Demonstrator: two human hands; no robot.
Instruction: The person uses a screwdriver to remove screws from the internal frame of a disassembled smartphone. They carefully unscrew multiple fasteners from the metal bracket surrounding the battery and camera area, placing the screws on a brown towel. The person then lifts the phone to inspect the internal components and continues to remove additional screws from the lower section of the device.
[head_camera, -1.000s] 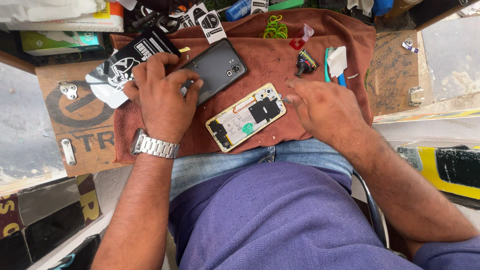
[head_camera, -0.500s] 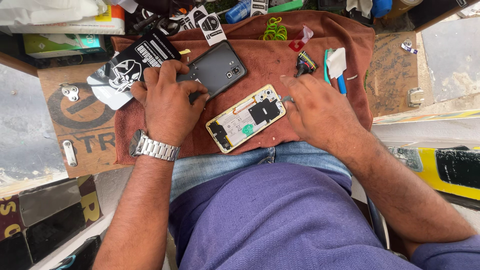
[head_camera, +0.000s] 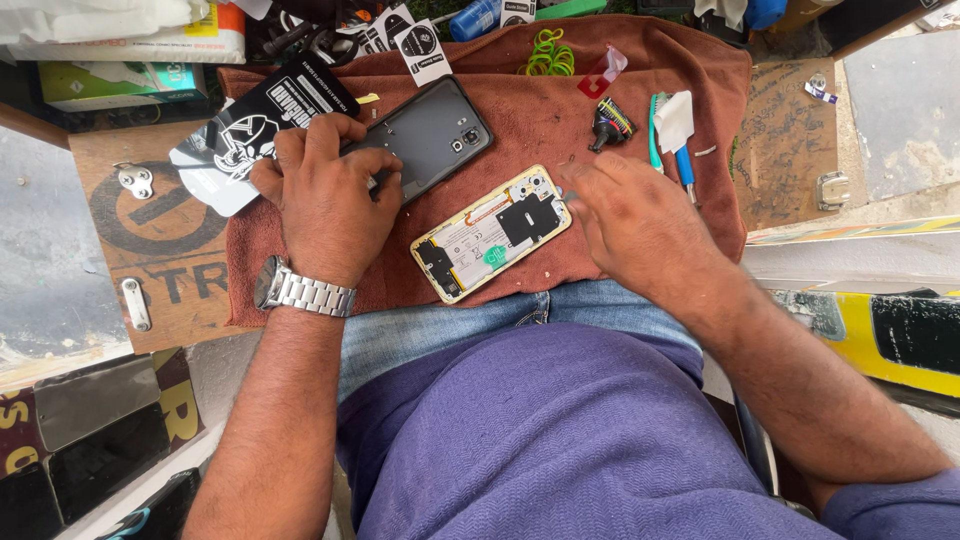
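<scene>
1. Our left hand (head_camera: 335, 205) presses, fingers curled, on the dark grey plastic phone back cover (head_camera: 425, 135) near the rust-brown cloth's (head_camera: 540, 110) far left edge.
2. Our right hand (head_camera: 640, 215), fingers loose and empty, touches the opened yellow-framed phone (head_camera: 490, 232) at the cloth's near edge; refitting probably calls for aligning the cover.

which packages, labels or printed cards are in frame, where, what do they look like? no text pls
Black card with white skull graphic: cloth's upper left corner, under the left hand.
Small white tags with round black emblems: top centre, at the cloth's far edge.
Green and white box: top left shelf.
White flat package with red-yellow corner: above that box.
Green sticker: on the opened phone.
</scene>
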